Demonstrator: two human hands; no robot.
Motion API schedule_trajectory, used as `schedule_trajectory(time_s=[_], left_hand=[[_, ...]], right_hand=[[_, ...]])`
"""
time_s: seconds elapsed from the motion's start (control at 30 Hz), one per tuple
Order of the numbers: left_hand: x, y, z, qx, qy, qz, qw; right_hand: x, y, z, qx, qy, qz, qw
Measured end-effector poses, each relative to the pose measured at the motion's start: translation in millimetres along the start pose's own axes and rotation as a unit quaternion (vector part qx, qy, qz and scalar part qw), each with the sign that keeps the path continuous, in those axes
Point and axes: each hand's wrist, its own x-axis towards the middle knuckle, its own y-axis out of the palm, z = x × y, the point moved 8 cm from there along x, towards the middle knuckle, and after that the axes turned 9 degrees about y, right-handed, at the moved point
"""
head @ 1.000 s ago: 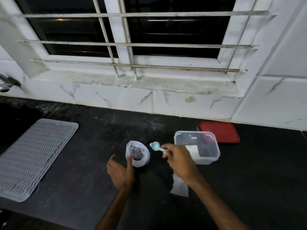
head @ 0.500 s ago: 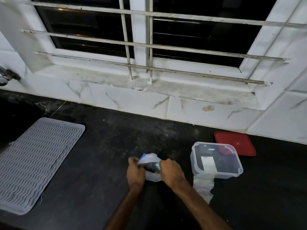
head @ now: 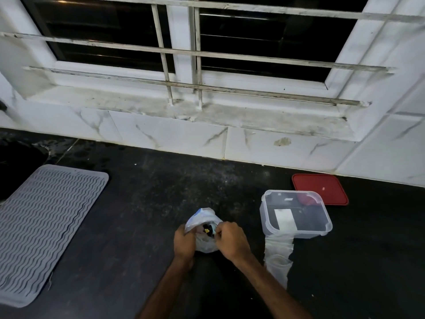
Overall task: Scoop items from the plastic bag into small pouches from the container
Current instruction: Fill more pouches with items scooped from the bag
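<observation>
Scooping step | left hand fingers hold plastic bag | right hand fingers pinch blue spoon inside | next: fill pouches

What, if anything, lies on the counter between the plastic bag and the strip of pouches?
Nothing visible does. The right hand grips the plastic bag on that side; beyond it only bare counter reaches the strip of pouches.

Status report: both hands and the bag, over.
Left hand grips plastic bag. Right hand holds scoop in its mouth. Pouch strip hangs from container, nothing between.
</observation>
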Motion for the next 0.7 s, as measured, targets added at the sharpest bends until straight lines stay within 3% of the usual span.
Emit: schedule_trajectory(time_s=[0.33,0.53,0.7], left_hand=[[0,8,-1,0.020,-0.016,-0.003,1.000],[-10,5,-19,0.139,0.051,-0.003,0.989],[-13,-3,-30,0.186,0.086,-0.022,0.978]], right_hand=[[3,6,-29,0.179,0.090,0.066,0.978],[-1,8,-38,0.304,0.148,0.105,0.935],[-5,-1,-36,0.345,0.131,0.121,0.921]])
